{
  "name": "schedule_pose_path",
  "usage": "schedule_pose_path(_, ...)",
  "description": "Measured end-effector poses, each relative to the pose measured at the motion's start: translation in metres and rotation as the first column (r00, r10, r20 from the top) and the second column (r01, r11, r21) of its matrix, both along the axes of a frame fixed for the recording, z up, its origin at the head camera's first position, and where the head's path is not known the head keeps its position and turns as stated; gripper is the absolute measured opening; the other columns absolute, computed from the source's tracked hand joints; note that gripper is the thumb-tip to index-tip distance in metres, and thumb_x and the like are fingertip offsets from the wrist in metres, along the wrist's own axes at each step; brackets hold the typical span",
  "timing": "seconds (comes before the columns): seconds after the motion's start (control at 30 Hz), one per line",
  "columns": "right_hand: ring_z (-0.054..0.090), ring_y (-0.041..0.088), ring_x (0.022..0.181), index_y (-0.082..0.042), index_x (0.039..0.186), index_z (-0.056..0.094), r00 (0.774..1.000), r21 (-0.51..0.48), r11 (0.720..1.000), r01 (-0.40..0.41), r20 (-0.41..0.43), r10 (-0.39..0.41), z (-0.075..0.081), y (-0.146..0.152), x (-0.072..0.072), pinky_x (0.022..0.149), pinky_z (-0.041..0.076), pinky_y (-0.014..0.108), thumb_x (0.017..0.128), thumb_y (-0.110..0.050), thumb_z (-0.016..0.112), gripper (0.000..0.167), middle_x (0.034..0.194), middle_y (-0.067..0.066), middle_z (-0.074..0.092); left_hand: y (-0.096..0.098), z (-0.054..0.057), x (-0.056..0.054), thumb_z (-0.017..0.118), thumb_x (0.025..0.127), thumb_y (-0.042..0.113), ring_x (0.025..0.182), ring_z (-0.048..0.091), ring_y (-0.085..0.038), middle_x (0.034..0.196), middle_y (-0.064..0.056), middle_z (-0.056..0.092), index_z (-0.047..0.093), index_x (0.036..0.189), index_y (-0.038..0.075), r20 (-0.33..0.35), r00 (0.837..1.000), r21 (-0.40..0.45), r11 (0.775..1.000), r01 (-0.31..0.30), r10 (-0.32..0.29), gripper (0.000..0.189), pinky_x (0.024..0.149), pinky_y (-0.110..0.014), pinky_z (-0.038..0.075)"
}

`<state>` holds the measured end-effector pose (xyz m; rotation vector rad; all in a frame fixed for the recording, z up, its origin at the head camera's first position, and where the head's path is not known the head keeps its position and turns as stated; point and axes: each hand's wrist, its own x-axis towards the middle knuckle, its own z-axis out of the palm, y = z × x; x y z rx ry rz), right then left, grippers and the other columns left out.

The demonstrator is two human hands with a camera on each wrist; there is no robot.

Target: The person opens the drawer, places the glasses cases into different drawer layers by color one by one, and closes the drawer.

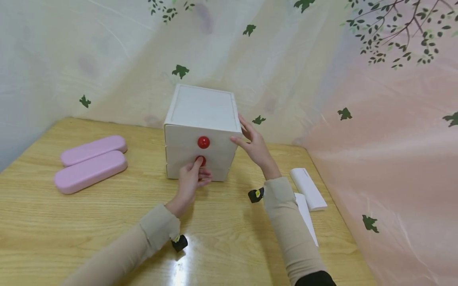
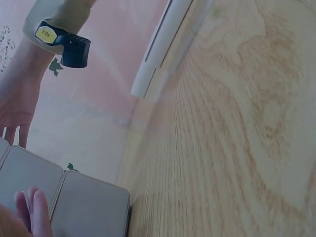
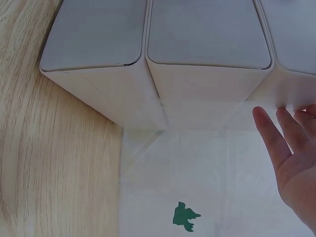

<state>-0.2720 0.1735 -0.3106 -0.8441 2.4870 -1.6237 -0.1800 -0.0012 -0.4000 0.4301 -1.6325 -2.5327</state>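
Note:
A white drawer box (image 1: 205, 105) with stacked drawers stands on the wooden table, two red knobs showing on its front. The upper red knob (image 1: 203, 142) is uncovered. My left hand (image 1: 189, 180) pinches the lower red knob (image 1: 203, 162) at the thumb, which partly covers it; the other fingers extend below. At the box's right side, my right hand (image 1: 255, 149) rests with its thumb by the top front edge and its fingers along the side. In the right wrist view, the right fingers (image 3: 269, 133) reach straight toward the side of the top drawer (image 3: 296, 89).
Two pink oblong cases (image 1: 91, 172) lie side by side on the left of the table. On the right are a white rounded case (image 1: 308, 188) and another white object (image 1: 307, 218), partly behind the right sleeve. A leaf-patterned sheet (image 1: 136, 59) hangs behind the table.

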Motion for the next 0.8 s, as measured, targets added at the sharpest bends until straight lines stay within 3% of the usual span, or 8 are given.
schedule_pose_path(0.2,0.03,0.035,0.145,-0.015,0.155,0.021,1.0,0.034,0.999,-0.004,0.01,0.003,0.014,-0.005,0.014,0.107,0.041,0.054,0.095,-0.013,0.061,0.072,0.163,0.006,0.016,0.0,-0.001,0.005,0.047,0.102,0.025,0.058,0.064,-0.008,0.061,0.004,0.063,0.053,0.099,-0.005,-0.006,1.0,0.028,0.999,-0.022,0.022,0.031,0.057,-0.022,0.058)
schedule_pose_path(0.43,0.029,0.031,0.146,-0.03,0.154,0.022,1.0,0.024,1.0,0.001,-0.008,-0.001,-0.006,-0.001,-0.007,0.104,0.045,0.053,0.092,-0.02,0.067,0.078,0.163,-0.004,0.017,-0.001,0.0,0.016,0.047,0.102,0.023,0.06,0.066,-0.009,0.065,0.001,0.065,0.054,0.1,-0.008,0.002,1.0,0.011,1.0,0.004,-0.004,0.032,0.061,-0.023,0.059)
schedule_pose_path(0.53,0.032,0.032,0.145,-0.032,0.154,0.021,1.0,0.051,0.999,0.008,-0.021,-0.007,-0.012,0.002,-0.008,0.103,0.047,0.051,0.09,-0.023,0.07,0.081,0.163,-0.004,0.018,0.0,0.002,0.021,0.048,0.102,0.024,0.061,0.066,-0.01,0.066,0.001,0.064,0.054,0.104,-0.01,0.014,1.0,0.0,1.0,0.021,-0.021,0.035,0.062,-0.022,0.059)
schedule_pose_path(0.8,0.036,0.033,0.143,-0.02,0.154,0.026,1.0,0.111,0.994,-0.013,0.012,0.012,-0.025,0.011,-0.005,0.103,0.047,0.049,0.09,-0.021,0.069,0.077,0.161,0.005,0.025,0.001,0.004,0.033,0.048,0.102,0.024,0.061,0.067,-0.01,0.068,0.002,0.064,0.054,0.106,-0.008,0.054,0.998,0.004,0.999,0.045,-0.045,0.033,0.061,-0.022,0.058)
